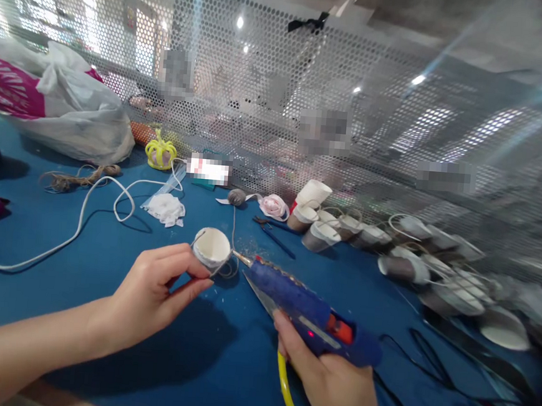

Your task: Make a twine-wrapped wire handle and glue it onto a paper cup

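Note:
My left hand [161, 288] is closed, pinching a small white paper cup [213, 248] at its near lower left side, its open mouth facing up. Thin grey cord [234, 225] runs from a small ball [236, 197] down to the cup. In my right hand [327, 376] is a blue hot glue gun [296, 292], gripped with a red light lit on its side. The metal nozzle points left, close to the cup's right side; whether it touches is unclear. Under the gun, a pointed blade [258, 296] and a yellow handle [287, 392], apparently scissors, stick out from the same hand.
Several cord-handled cups [322, 237] line the right back of the blue table [168, 376]. A perforated metal screen [262, 71] stands behind. A white cable [78, 231], a twine bundle [85, 179], a plastic bag [71, 112] and a yellow-ribbed ornament [161, 152] lie left; blue-handled pliers [275, 238] lie beyond the gun.

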